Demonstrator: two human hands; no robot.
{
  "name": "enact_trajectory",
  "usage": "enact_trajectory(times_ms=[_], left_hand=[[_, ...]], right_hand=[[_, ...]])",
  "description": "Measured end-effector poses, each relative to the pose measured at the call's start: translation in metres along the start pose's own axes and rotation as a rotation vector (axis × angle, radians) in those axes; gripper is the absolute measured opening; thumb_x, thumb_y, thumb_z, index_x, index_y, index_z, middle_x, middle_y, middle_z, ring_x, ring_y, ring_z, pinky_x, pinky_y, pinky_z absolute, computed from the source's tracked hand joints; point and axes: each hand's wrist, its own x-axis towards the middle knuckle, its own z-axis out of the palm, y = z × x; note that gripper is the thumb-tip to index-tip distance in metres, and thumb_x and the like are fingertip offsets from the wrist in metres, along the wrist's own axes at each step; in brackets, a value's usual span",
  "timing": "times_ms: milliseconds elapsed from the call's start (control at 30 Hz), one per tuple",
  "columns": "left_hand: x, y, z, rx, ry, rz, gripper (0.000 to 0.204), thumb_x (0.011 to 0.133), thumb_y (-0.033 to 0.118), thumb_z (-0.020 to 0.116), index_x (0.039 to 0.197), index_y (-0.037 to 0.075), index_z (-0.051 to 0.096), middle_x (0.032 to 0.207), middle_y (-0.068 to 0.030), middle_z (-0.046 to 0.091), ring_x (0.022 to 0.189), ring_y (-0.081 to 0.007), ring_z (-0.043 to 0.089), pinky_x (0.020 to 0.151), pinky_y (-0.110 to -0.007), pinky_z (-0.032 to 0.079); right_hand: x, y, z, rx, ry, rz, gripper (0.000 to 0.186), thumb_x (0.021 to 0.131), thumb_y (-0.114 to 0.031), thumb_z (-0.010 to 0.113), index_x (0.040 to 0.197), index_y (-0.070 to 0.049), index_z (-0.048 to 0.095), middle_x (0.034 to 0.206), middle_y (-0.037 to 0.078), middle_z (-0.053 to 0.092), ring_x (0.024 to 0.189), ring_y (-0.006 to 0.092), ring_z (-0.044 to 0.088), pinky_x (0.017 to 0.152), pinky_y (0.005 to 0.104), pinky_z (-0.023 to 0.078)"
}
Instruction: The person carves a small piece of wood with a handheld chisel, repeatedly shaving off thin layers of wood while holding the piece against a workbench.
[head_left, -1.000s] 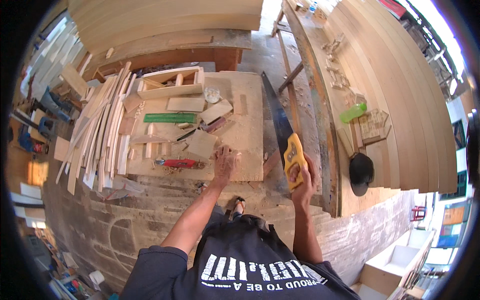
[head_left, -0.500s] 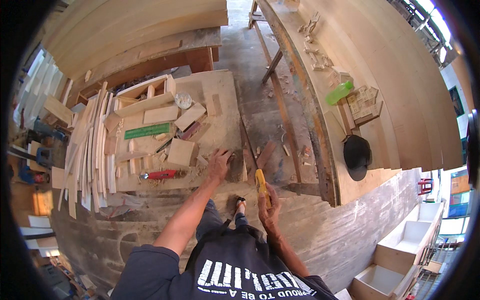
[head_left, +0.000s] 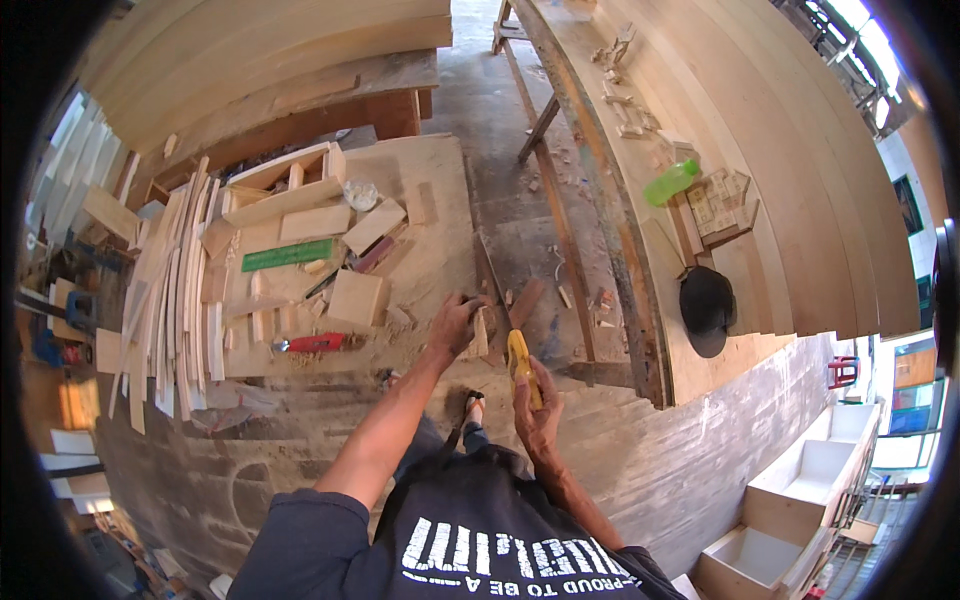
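My right hand [head_left: 537, 405] is closed around the yellow handle [head_left: 520, 368] of a handsaw. Its long, narrow blade [head_left: 493, 275] points away from me, beside the right edge of the low work table [head_left: 440, 240]. At that edge my left hand [head_left: 453, 328] has its fingers curled on a small piece of light wood [head_left: 483, 333], close to the left of the blade. The fingertips are partly hidden. Left of this hand lie a square wood block [head_left: 358, 298] and a red-handled tool [head_left: 312, 343].
On the table are a green ruler [head_left: 287, 255], an open wooden box [head_left: 285, 185] and a stack of wood strips [head_left: 180, 290]. A long bench [head_left: 655, 345] at right carries a green bottle [head_left: 671, 183] and a black cap [head_left: 706, 312]. White-lined drawers [head_left: 800, 480] stand at lower right.
My left hand has shifted slightly right, and the small wood piece now shows by its fingers. The handsaw has moved a little away from me and left.
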Motion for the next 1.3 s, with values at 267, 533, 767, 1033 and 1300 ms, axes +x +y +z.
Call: enact_trajectory(times_ms=[267, 533, 767, 1033, 1300], left_hand=[[-0.004, -0.009, -0.003, 0.228, -0.123, 0.112, 0.026, 0.08, 0.0, 0.058, 0.105, 0.003, 0.061, 0.107, -0.0135, 0.057, 0.106, -0.0322, 0.055, 0.086, -0.039, 0.052], [-0.006, -0.014, -0.002, 0.427, -0.121, 0.225, 0.022, 0.081, 0.002, 0.055, 0.102, 0.0, 0.06, 0.104, -0.0123, 0.056, 0.105, -0.0285, 0.055, 0.083, -0.036, 0.055], [-0.017, -0.017, -0.007, 0.344, -0.126, 0.298, 0.021, 0.078, 0.005, 0.057, 0.097, -0.002, 0.062, 0.102, -0.0094, 0.056, 0.1, -0.0259, 0.056, 0.082, -0.033, 0.055], [-0.014, -0.019, -0.003, 0.368, -0.035, 0.356, 0.032, 0.081, 0.004, 0.055, 0.112, -0.001, 0.061, 0.111, -0.0099, 0.058, 0.107, -0.0276, 0.055, 0.086, -0.035, 0.054], [-0.006, -0.011, 0.001, -0.126, -0.088, -0.093, 0.022, 0.072, -0.006, 0.06, 0.087, 0.003, 0.072, 0.092, -0.0153, 0.064, 0.091, -0.0321, 0.061, 0.08, -0.039, 0.051]], right_hand=[[0.006, -0.009, -0.001, -0.1, -0.048, 0.011, 0.039, 0.097, -0.02, 0.058, 0.127, 0.006, 0.055, 0.094, 0.009, 0.064, 0.078, 0.0108, 0.057, 0.066, 0.0232, 0.047], [0.007, -0.046, 0.0, -0.092, -0.079, 0.142, 0.04, 0.096, -0.022, 0.059, 0.125, 0.006, 0.058, 0.091, 0.008, 0.065, 0.072, 0.0096, 0.057, 0.059, 0.0239, 0.048], [0.023, -0.075, 0.007, -0.083, -0.116, 0.224, 0.042, 0.097, -0.024, 0.058, 0.123, 0.009, 0.057, 0.098, 0.014, 0.065, 0.088, 0.0159, 0.059, 0.075, 0.0288, 0.048], [0.037, -0.054, 0.009, -0.014, -0.105, 0.201, 0.04, 0.097, -0.024, 0.059, 0.12, 0.008, 0.06, 0.079, 0.001, 0.06, 0.061, 0.0051, 0.049, 0.052, 0.0206, 0.039], [0.032, -0.08, 0.0, 0.016, -0.086, 0.433, 0.039, 0.096, -0.021, 0.058, 0.12, 0.01, 0.06, 0.092, 0.01, 0.066, 0.082, 0.0139, 0.058, 0.073, 0.0277, 0.048]])
